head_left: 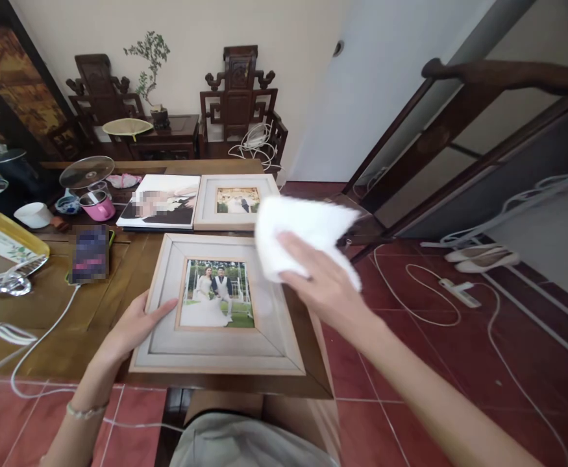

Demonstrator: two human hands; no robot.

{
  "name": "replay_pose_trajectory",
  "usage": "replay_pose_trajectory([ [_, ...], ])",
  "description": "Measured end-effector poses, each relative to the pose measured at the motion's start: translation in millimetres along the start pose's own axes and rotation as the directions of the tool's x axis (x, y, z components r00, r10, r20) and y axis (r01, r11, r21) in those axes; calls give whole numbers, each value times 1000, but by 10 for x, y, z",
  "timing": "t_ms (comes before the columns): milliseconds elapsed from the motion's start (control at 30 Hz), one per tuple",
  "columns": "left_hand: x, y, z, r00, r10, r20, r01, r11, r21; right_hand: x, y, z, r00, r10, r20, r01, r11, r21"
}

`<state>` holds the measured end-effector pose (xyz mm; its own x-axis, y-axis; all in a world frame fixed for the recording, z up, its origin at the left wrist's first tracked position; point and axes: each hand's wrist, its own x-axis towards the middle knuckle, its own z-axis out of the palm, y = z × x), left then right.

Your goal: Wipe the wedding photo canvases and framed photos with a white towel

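Note:
A pale wooden picture frame with a wedding photo of two seated people rests at the near edge of the wooden table. My left hand grips its left side, thumb on the front border and the other fingers partly hidden at the edge. In my right hand is a white paper towel, slightly blurred, over the upper right corner of the frame. Behind it lie a second framed photo and a photo book, side by side.
On the table's left stand a pink mug, a white cup, a bottle of yellow liquid and a phone on a white cable. A dark wooden chair is at the right, with a power strip on the red floor.

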<state>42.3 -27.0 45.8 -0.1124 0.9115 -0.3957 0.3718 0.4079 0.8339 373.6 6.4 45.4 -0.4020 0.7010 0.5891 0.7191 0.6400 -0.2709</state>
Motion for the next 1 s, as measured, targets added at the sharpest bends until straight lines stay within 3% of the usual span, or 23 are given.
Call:
replay_pose_trajectory([
  [67,31,-9,-6,988,122,-95,-103,977,186,-37,-26,209,982,-64,180,61,998,21],
  [133,55,-42,-10,959,223,-175,-146,917,371,-72,-31,333,958,-97,270,102,995,-6],
  [333,122,-183,24,893,430,-134,-232,694,682,-34,23,383,982,-24,185,44,994,-105],
  [467,174,-291,58,832,536,-141,-310,661,683,138,25,476,994,-36,108,51,990,-135],
  [600,200,-358,88,735,671,-101,-461,603,651,262,-36,590,970,-31,241,63,990,-129],
  [700,205,-340,78,657,753,24,-594,499,631,270,-91,600,960,-39,276,76,989,-124],
  [833,265,-283,-7,588,767,255,-744,391,541,244,-121,566,959,-75,275,107,989,-105],
  [900,341,-263,-46,579,748,324,-774,379,507,236,-119,555,953,-112,283,142,986,-88],
  [1000,481,-241,-55,593,759,269,-742,385,548,232,-111,549,942,-154,299,183,981,-69],
])
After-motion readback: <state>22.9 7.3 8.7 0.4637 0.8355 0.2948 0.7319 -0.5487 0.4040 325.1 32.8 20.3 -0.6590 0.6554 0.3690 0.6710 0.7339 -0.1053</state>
